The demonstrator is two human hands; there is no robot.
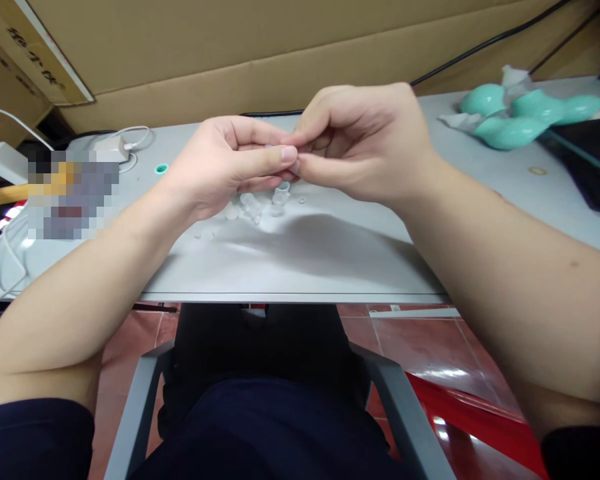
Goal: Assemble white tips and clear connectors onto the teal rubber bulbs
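Observation:
My left hand (235,160) and my right hand (360,140) meet fingertip to fingertip above the table (300,267). Both are closed in a pinch, thumbs against fingers. Whatever lies between the fingertips is hidden or too small to name. Just below my hands, small clear plastic pieces lie on the table: a short clear cylinder (281,195), a second clear tubular piece (251,207) and a tiny ring (302,201). Part of this group is covered by my left hand.
Teal glossy rounded objects (515,127) with clear wrapping sit at the back right, beside a dark flat object (585,160). A teal ring (161,169) and a white charger (112,148) with cables are at left. Cardboard (205,53) stands behind the table.

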